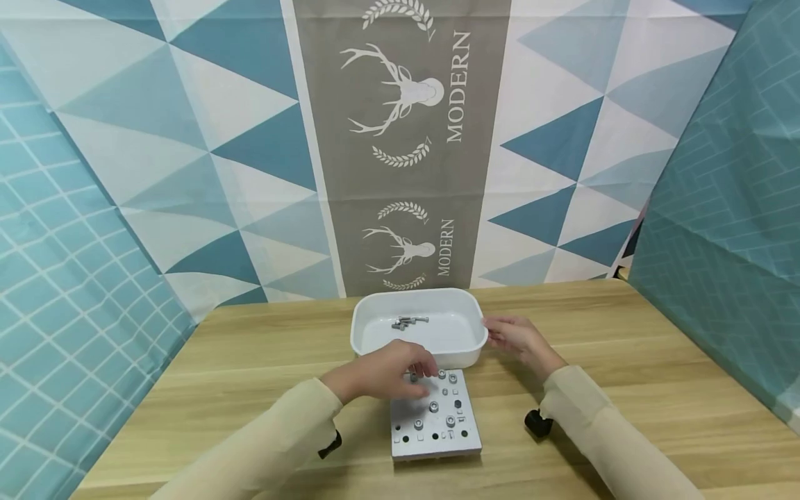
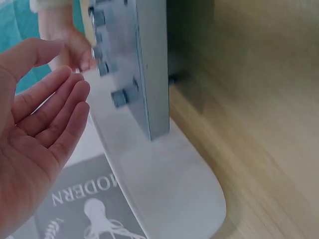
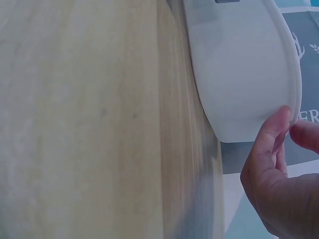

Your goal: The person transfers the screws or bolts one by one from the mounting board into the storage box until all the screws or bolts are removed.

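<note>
The left hand [image 1: 392, 371] hid the far left corner of the metal plate [image 1: 431, 434]. The screws [image 1: 405, 321] in the white tub [image 1: 446, 338] were too small to count. In the left wrist view, the bolts [image 2: 119, 98] looked blurry and the plate ran off the top. The right wrist view cut off the tub and right hand [image 3: 281, 181].

Gray backdrop panel [image 1: 400, 186]: "MODERN" [image 1: 459, 87] runs sideways twice in white.
Left wrist view: "MODERN" appears upside down.
Right wrist view: "ER" shows, cut off.
</note>
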